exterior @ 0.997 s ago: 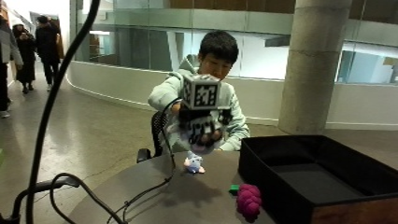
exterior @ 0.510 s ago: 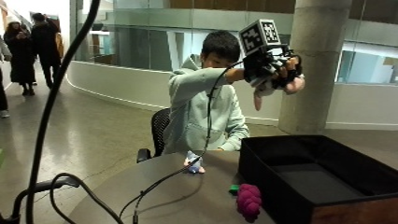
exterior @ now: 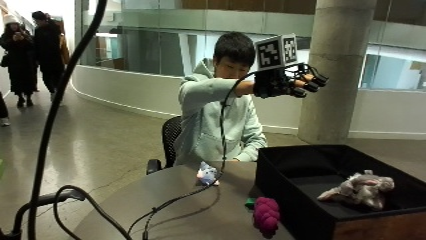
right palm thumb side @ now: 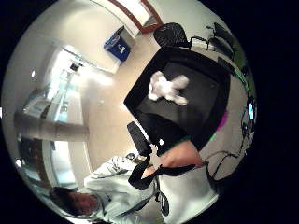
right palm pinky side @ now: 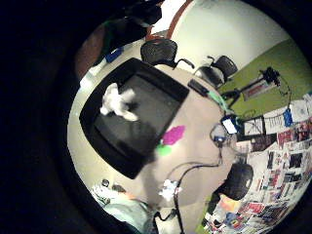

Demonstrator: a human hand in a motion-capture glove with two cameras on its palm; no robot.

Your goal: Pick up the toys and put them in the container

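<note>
Gloved right hand point(exterior: 289, 82) raised high, fingers now spread and empty. Plush toy point(exterior: 359, 189) released, lying in the black container point(exterior: 286, 170) below it. Pink toy point(exterior: 266, 215) and small toy point(exterior: 207, 175) remain on table, well beneath the hand.

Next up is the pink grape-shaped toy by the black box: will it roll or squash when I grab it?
The pink toy looks like a bumpy plush bunch, so it probably gives under the fingers rather than slipping. Its lumpy shape and the green tip should keep it from rolling far. It seems light for its size. It stands close to the box wall, so approach from the open table side.
</note>
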